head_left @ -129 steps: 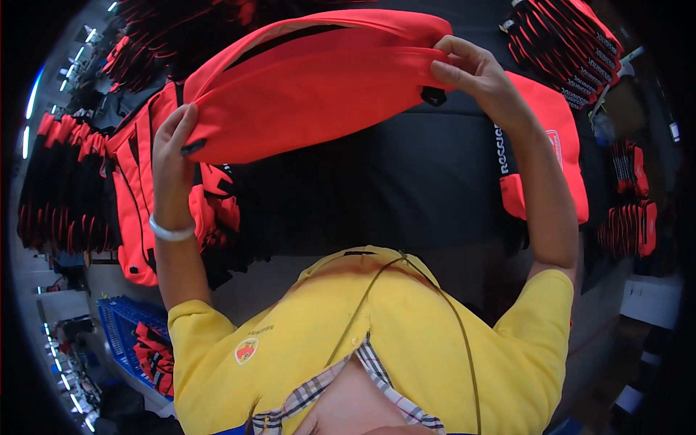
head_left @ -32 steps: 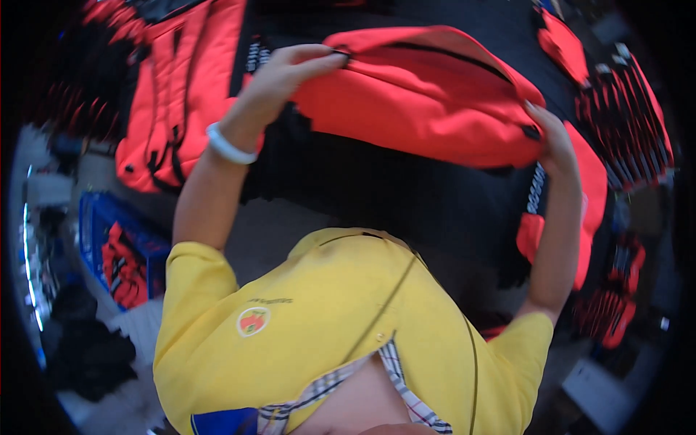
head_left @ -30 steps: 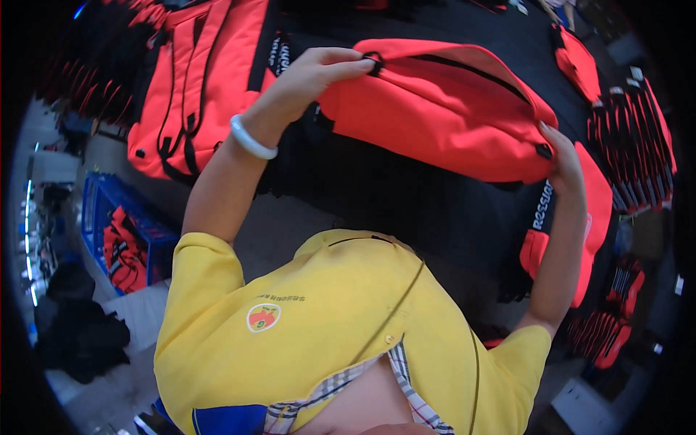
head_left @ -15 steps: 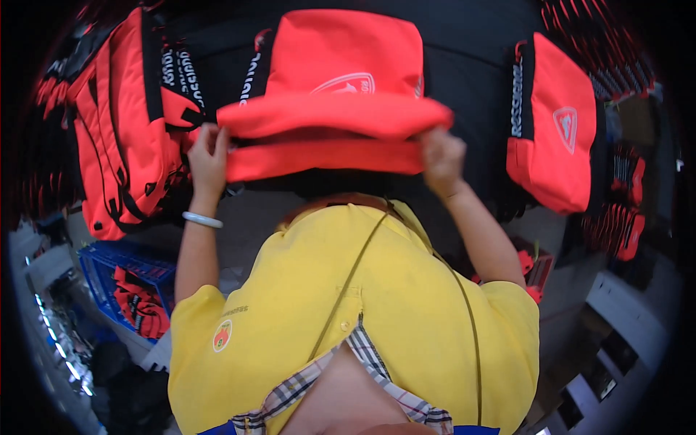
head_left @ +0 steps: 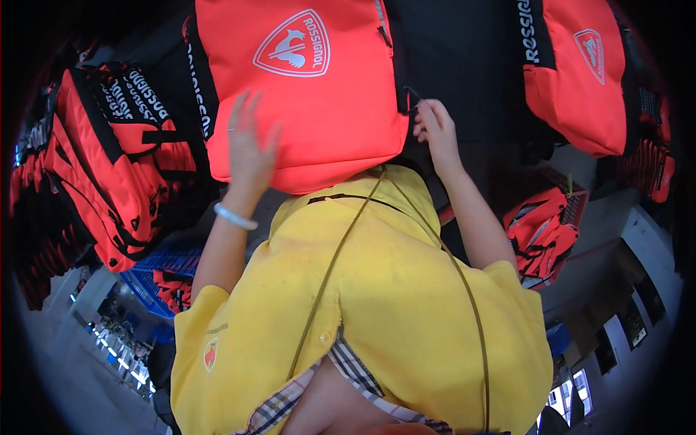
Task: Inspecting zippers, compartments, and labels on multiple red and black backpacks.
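A bright red backpack [head_left: 304, 123] with a pale shield emblem lies flat in front of me, its bottom edge towards my body. My left hand [head_left: 250, 148] is over its lower left front, fingers spread and holding nothing. By the bag's right edge, the curled fingers of my right hand [head_left: 436, 130] pinch the end of a short black strap [head_left: 411, 98]. A black side panel with white lettering runs along the bag's left side.
Red and black backpacks are stacked at the left [head_left: 94, 167]. Another red backpack [head_left: 580, 94] lies at the far right on the dark table [head_left: 464, 65]. Below the table edge, a blue crate [head_left: 145, 279] and a red crate [head_left: 576, 210] hold red pieces.
The fold of red fabric I held with both hands now lies flat as the bag's front. My left hand has let go and opened; my right hand has moved to the strap. The view has shifted.
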The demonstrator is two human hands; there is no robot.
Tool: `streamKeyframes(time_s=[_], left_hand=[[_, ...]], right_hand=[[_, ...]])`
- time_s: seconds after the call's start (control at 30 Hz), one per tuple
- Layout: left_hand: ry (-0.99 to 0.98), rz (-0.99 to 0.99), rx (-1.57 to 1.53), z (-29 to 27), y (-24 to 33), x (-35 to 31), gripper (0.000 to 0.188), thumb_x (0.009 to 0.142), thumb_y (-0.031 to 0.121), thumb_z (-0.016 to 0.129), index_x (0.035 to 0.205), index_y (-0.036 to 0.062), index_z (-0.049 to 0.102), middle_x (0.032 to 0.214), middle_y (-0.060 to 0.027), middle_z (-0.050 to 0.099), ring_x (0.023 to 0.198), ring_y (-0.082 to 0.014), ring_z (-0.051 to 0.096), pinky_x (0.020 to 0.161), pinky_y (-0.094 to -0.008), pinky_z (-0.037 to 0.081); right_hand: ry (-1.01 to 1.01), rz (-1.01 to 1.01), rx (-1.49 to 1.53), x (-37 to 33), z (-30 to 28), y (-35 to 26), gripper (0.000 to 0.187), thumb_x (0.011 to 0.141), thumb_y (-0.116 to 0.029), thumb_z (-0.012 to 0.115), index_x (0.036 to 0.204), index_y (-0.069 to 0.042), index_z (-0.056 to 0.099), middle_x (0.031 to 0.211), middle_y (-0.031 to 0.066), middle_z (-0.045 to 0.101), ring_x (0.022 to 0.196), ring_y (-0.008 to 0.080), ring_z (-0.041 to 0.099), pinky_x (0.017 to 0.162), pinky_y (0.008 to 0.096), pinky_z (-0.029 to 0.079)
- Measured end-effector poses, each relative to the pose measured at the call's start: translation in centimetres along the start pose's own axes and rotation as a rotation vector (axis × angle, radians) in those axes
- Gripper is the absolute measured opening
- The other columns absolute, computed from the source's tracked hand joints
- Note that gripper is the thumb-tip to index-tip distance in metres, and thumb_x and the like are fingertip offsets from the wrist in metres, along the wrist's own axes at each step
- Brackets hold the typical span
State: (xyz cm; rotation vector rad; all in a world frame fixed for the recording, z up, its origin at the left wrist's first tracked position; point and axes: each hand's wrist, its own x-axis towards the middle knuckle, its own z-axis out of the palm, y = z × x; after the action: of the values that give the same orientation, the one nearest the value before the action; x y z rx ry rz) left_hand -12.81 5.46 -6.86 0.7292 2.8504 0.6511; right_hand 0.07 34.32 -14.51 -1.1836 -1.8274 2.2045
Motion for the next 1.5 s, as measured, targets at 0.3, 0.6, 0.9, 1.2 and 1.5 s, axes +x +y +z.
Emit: streamKeyframes(time_s=[0.3,0.6,0.9,1.2,1.5], left_hand=[[-0.285,0.040,0.352,8.4,-4.0,-7.2,0.071,0.091,0.041,0.058,0.151,0.0179,0.028,0.160,-0.0131,0.011,0.146,-0.0362,0.012,0.114,-0.0543,0.017],[0.048,-0.106,-0.384,6.4,2.6,3.6,0.019,0.089,0.017,0.066,0.090,-0.0005,0.059,0.089,-0.0119,0.059,0.080,-0.0246,0.059,0.071,-0.0339,0.048],[-0.241,-0.246,0.161,12.6,7.6,16.1,0.060,0.080,0.060,0.065,0.084,0.0005,0.066,0.073,-0.0177,0.066,0.072,-0.0335,0.067,0.066,-0.0420,0.053],[-0.310,-0.064,0.249,10.4,7.3,16.6,0.036,0.083,0.036,0.063,0.079,0.0008,0.072,0.080,-0.0200,0.069,0.076,-0.0372,0.068,0.070,-0.0429,0.055],[-0.052,0.021,-0.105,-13.4,9.9,5.0,0.020,0.074,0.009,0.066,0.059,-0.0003,0.055,0.050,-0.0147,0.050,0.045,-0.0239,0.055,0.045,-0.0341,0.040]], right_hand=[[-0.299,-0.053,-0.224,0.2,-2.6,4.0,0.013,0.088,-0.011,0.059,0.077,-0.005,0.057,0.069,-0.0041,0.052,0.062,0.0044,0.048,0.056,0.0217,0.038],[0.009,-0.849,-1.216,10.3,6.2,-1.3,0.031,0.082,-0.030,0.068,0.096,-0.004,0.059,0.081,0.0125,0.063,0.078,0.0285,0.065,0.068,0.0376,0.054],[-0.308,-0.635,-0.755,2.1,4.2,-1.3,0.021,0.090,-0.011,0.059,0.108,-0.006,0.050,0.067,0.0161,0.063,0.062,0.0360,0.065,0.052,0.0444,0.051],[-0.299,-0.505,-0.612,-1.5,1.7,-1.3,0.022,0.090,-0.011,0.062,0.108,-0.006,0.051,0.063,0.0117,0.060,0.060,0.0331,0.063,0.053,0.0418,0.049],[-0.570,-1.018,-0.374,-1.4,10.3,-15.7,0.039,0.088,-0.014,0.057,0.123,0.002,0.052,0.102,0.0227,0.065,0.098,0.0362,0.064,0.083,0.0419,0.052]])
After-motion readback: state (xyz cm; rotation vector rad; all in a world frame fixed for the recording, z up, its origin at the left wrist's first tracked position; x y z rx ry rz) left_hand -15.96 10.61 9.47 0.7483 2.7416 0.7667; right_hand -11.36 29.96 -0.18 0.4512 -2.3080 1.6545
